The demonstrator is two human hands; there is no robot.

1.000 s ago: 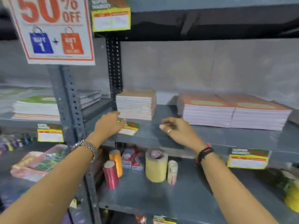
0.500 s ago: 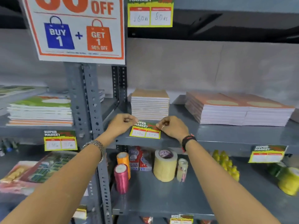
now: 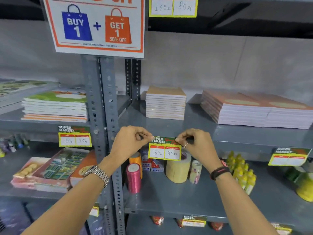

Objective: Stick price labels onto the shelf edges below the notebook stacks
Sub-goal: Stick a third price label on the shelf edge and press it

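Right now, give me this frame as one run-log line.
step: pressing label on shelf edge | left hand: pinches top-left corner | right hand: pinches top-right corner | above: brown notebooks

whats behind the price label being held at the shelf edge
Behind the price label: the shelf edge at its top, and below it the beige tape roll and small boxes, partly covered. Any adhesive is hidden.

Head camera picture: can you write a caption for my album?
Both hands, left hand and right hand, pinch a price label against the shelf edge below a notebook stack.
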